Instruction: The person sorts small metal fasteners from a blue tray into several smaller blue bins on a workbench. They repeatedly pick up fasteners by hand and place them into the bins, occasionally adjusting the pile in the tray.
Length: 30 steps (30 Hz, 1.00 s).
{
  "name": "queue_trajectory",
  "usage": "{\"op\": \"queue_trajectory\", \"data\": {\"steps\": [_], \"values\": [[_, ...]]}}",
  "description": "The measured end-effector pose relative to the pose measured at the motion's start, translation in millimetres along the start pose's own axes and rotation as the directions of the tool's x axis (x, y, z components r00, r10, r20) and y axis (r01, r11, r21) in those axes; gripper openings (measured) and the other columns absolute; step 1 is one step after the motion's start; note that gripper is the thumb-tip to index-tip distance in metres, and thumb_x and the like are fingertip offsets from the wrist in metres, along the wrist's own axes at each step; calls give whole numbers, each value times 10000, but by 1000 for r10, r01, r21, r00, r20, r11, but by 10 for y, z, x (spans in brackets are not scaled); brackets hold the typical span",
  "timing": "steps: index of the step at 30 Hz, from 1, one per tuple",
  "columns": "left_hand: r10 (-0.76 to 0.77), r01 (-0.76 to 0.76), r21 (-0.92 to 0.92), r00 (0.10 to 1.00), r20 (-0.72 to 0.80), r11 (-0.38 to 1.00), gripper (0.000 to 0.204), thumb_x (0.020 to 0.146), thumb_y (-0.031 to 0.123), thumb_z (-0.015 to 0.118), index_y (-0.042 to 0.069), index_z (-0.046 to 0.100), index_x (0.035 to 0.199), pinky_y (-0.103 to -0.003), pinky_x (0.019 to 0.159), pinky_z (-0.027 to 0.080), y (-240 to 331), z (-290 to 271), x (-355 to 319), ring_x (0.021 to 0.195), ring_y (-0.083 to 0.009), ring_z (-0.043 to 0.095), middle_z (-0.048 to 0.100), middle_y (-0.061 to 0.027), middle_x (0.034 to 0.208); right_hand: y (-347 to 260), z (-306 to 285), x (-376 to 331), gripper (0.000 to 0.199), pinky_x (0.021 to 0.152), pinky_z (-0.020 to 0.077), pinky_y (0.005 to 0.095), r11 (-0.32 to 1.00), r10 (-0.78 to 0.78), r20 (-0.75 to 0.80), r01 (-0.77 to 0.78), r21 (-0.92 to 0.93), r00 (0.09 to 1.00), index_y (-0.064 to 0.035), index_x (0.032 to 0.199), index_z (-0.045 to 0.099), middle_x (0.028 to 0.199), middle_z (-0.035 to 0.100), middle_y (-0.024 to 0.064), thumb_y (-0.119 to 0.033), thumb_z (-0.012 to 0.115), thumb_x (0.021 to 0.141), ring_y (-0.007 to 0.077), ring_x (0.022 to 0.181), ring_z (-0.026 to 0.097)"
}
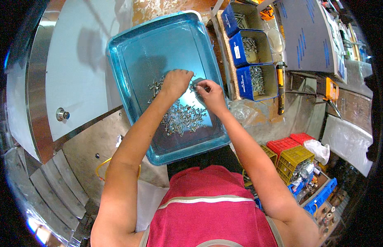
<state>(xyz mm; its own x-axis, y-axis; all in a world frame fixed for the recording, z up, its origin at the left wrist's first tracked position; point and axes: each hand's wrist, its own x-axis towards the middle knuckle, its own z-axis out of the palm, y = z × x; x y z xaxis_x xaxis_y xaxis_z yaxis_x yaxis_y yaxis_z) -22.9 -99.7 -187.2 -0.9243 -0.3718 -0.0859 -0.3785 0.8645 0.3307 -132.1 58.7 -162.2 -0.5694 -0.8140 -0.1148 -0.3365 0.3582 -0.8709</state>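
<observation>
A translucent blue plastic tray (pixel 154 158) lies in front of me with a loose heap of small silvery screws (pixel 184 120) spread over its middle and near part. My left hand (pixel 178 82) is over the heap's far side, back up, its fingers curled down and closed. What those fingers hold is mostly hidden; a tiny metal piece shows by their tips. Close to its right, my right hand (pixel 213 96) has thumb and forefinger drawn together at a few screws near the tray's right side. A gap separates the two hands.
Three blue bins of metal fasteners (pixel 257 84) stand in a row right of the tray, beside a yellow-and-black cutter knife (pixel 280 88). A white panel with a metal edge (pixel 80 82) rises at left. Yellow crates (pixel 293 162) and a red crate (pixel 282 144) sit low at right.
</observation>
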Motion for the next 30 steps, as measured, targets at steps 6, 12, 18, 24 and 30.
{"op": "queue_trajectory", "data": {"steps": [6,12,18,24,30], "values": [[-114,140,-162,981,160,977,230,814,214,742,55,643,947,-504,723,553,31,-217,67,847,-391,705,726,-165,901,-267,-350,-75,160,658,511,261,735,355,271,-446,510,895,-21,1027,707,863,720,17,-175,675,1000,90,714,612],[-410,134,-731,887,-212,669,169,889,167,705,11,664,939,-378,689,540,628,-1486,446,717,-239,684,702,-150,795,-785,-1038,-276,165,725,532,280,637,187,282,-334,695,941,-46,986,640,911,724,63,-193,587,1037,105,772,627],[-157,-318,-397,577,-802,861,241,915,216,721,3,641,995,-381,723,538,1332,-3036,1555,742,-274,679,697,-153,848,-1045,-1857,-241,89,762,586,314,433,83,335,-337,836,938,-41,973,620,993,729,134,-129,626,980,166,790,690],[-34,-20,-68,713,-700,997,304,904,212,647,26,660,1145,-467,858,530,1409,-3575,2392,973,-378,676,713,-214,990,-788,-2337,-264,101,679,634,359,375,38,274,-268,888,961,-38,936,573,987,718,198,-29,657,882,217,765,718],[-86,-101,-167,543,-835,981,274,952,285,701,31,700,1056,-395,818,563,1035,-2828,1602,873,-286,737,750,-158,944,-454,-2199,-495,62,664,631,387,294,177,525,-554,779,832,-27,974,576,884,668,127,-23,541,923,217,721,698]]}}
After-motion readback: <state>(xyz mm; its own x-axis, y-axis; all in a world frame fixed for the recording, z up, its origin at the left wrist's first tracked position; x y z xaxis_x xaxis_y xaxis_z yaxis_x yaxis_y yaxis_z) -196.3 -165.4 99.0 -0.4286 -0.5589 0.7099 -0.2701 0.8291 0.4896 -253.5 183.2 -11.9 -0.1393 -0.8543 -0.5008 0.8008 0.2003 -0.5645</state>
